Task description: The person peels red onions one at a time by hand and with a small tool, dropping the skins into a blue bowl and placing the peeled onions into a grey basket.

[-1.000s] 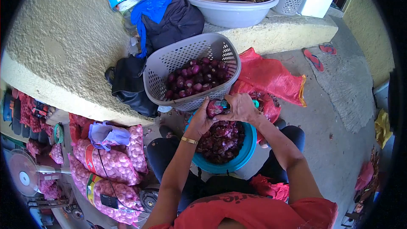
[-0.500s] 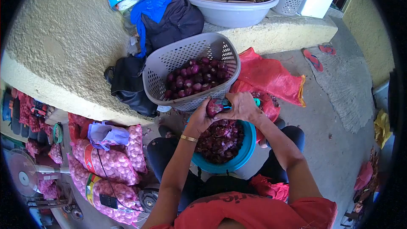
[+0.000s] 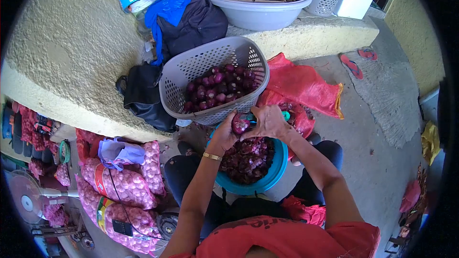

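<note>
My left hand (image 3: 225, 133) is wrapped round a red onion (image 3: 240, 124), held up over the near edge of the grey basket. Close beside it my right hand (image 3: 270, 122) grips a small knife, whose green handle (image 3: 286, 115) pokes out behind the fingers. The knife's blade is mostly hidden by the hand and the onion. Below both hands stands a blue-green basin (image 3: 278, 172), full of dark purple onion skins (image 3: 248, 162). In the grey plastic basket (image 3: 191, 62) just beyond lie many peeled red onions (image 3: 220, 86).
A red mesh sack (image 3: 306, 83) lies right of the basket. Mesh bags of pale pink bulbs (image 3: 126, 186) are stacked at left, with a fan (image 3: 28, 203) beyond. A large grey tub (image 3: 267, 16) sits on the ledge. Slippers (image 3: 352, 66) rest at the upper right.
The onion is turned a little in my left hand, showing more of its shiny side. My right hand has shifted slightly left, its fingers raised more. The view has moved slightly.
</note>
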The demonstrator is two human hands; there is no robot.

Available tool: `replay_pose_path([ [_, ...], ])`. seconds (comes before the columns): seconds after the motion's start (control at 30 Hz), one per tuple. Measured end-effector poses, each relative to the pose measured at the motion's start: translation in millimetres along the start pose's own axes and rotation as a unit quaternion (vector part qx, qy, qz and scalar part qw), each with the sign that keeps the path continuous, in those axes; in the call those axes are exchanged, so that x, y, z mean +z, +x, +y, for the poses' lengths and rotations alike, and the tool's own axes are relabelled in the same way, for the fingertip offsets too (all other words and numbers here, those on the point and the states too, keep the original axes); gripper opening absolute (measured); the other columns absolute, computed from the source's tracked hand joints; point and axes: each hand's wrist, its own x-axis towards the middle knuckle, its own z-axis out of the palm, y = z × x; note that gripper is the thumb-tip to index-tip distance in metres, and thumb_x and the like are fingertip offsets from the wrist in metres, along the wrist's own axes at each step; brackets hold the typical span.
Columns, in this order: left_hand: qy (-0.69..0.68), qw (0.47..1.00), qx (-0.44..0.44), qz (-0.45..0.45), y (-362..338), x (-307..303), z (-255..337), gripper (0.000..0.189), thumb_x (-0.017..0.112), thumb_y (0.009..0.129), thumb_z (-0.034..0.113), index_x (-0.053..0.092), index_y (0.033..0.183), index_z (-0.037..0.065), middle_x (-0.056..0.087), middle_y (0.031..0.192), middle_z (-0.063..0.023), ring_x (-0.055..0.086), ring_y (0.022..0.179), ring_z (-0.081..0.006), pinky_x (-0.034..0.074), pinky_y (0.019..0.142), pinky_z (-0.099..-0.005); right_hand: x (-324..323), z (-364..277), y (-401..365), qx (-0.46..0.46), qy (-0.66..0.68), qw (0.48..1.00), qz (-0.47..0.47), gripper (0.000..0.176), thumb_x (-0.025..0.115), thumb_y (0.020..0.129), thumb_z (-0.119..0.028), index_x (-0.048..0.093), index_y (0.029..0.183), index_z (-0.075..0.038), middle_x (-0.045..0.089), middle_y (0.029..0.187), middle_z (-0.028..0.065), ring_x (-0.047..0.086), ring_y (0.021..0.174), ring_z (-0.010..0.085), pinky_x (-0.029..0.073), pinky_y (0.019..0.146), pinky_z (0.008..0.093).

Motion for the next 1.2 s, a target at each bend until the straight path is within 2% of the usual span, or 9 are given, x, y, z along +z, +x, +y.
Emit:
replay_pose_path([
  [0.07, 0.005, 1.0, 0.002, 0.0, -1, -2, 1, 0.036, 0.045, 0.101, 0.031, 0.051, 0.123, 0.003, 0.062, 0.116, -0.0091, 0.063, 0.104, -0.0194, 0.056, 0.089, -0.0364, 6, 2, 0, 0.003, 0.0, 1.0, 0.008, 0.076, 0.075, 0.054, -0.072, 0.062, 0.079, -0.001, 0.065, 0.068, 0.0188, 0.067, 0.068, 0.0358, 0.054, 0.06, 0.0431],
  [0.3, 0.002, 0.998, 0.06, 0.004, 10, -16, -11, 0.035, 0.045, 0.102, 0.031, 0.051, 0.123, 0.004, 0.061, 0.116, -0.0092, 0.063, 0.104, -0.0196, 0.056, 0.088, -0.0352, 23, 12, 0, -0.006, 0.012, 0.999, 0.036, 0.074, 0.074, 0.057, -0.072, 0.063, 0.079, -0.002, 0.064, 0.065, 0.0176, 0.067, 0.063, 0.0352, 0.054, 0.058, 0.0423],
  [0.4, 0.008, 0.999, 0.046, 0.006, 9, -17, -9, 0.034, 0.044, 0.102, 0.031, 0.051, 0.122, 0.004, 0.062, 0.115, -0.0084, 0.063, 0.102, -0.0193, 0.056, 0.086, -0.035, 26, 13, 0, -0.019, 0.016, 0.999, 0.036, 0.076, 0.072, 0.057, -0.074, 0.063, 0.079, -0.002, 0.065, 0.065, 0.0175, 0.067, 0.062, 0.0353, 0.054, 0.058, 0.0422],
  [0.47, 0.04, 0.998, 0.028, 0.044, 4, -8, -6, 0.034, 0.043, 0.102, 0.03, 0.051, 0.121, 0.003, 0.062, 0.114, -0.0081, 0.064, 0.101, -0.019, 0.057, 0.085, -0.0347, 27, 13, -1, -0.023, 0.02, 0.999, 0.038, 0.077, 0.071, 0.058, -0.075, 0.062, 0.079, -0.002, 0.065, 0.065, 0.0175, 0.067, 0.062, 0.0354, 0.054, 0.057, 0.0423],
  [0.6, 0.094, 0.994, 0.006, 0.064, -2, -1, 0, 0.034, 0.043, 0.102, 0.029, 0.051, 0.122, 0.003, 0.062, 0.113, -0.0079, 0.064, 0.1, -0.0187, 0.057, 0.085, -0.0347, 24, 14, 0, -0.017, -0.005, 1.0, -0.006, 0.078, 0.069, 0.058, -0.076, 0.062, 0.08, -0.002, 0.064, 0.065, 0.0181, 0.067, 0.062, 0.0357, 0.054, 0.056, 0.0429],
  [0.83, 0.007, 0.999, 0.032, 0.032, 14, -23, -13, 0.032, 0.041, 0.102, 0.03, 0.055, 0.116, 0.005, 0.064, 0.106, -0.0065, 0.065, 0.095, -0.0175, 0.057, 0.078, -0.0315, 39, 15, -5, -0.026, 0.076, 0.995, 0.067, 0.069, 0.074, 0.062, -0.067, 0.062, 0.081, -0.001, 0.063, 0.064, 0.0189, 0.066, 0.061, 0.0368, 0.053, 0.055, 0.0441],
  [0.93, -0.016, 0.999, 0.031, 0.024, 14, -26, -12, 0.032, 0.041, 0.102, 0.032, 0.056, 0.113, 0.006, 0.065, 0.103, -0.0059, 0.065, 0.093, -0.0171, 0.057, 0.075, -0.0306, 37, 12, -6, -0.017, 0.066, 0.996, 0.055, 0.066, 0.077, 0.062, -0.062, 0.063, 0.081, -0.001, 0.063, 0.064, 0.0187, 0.065, 0.061, 0.037, 0.053, 0.055, 0.0442],
  [1.03, -0.014, 0.999, 0.034, 0.009, 15, -29, -16, 0.033, 0.04, 0.102, 0.033, 0.057, 0.111, 0.006, 0.065, 0.103, -0.0058, 0.065, 0.092, -0.0168, 0.057, 0.071, -0.0296, 46, 13, -5, -0.037, 0.097, 0.99, 0.098, 0.067, 0.075, 0.062, -0.066, 0.063, 0.08, -0.002, 0.063, 0.063, 0.0181, 0.065, 0.06, 0.0363, 0.053, 0.055, 0.0436],
  [1.2, -0.04, 0.999, 0.017, -0.002, 18, -27, -19, 0.035, 0.038, 0.103, 0.034, 0.055, 0.113, 0.005, 0.064, 0.105, -0.0074, 0.065, 0.093, -0.0188, 0.059, 0.071, -0.0309, 19, 12, -2, -0.043, -0.002, 0.998, 0.05, 0.069, 0.075, 0.061, -0.068, 0.06, 0.077, -0.003, 0.06, 0.057, 0.016, 0.064, 0.056, 0.035, 0.05, 0.051, 0.0424],
])
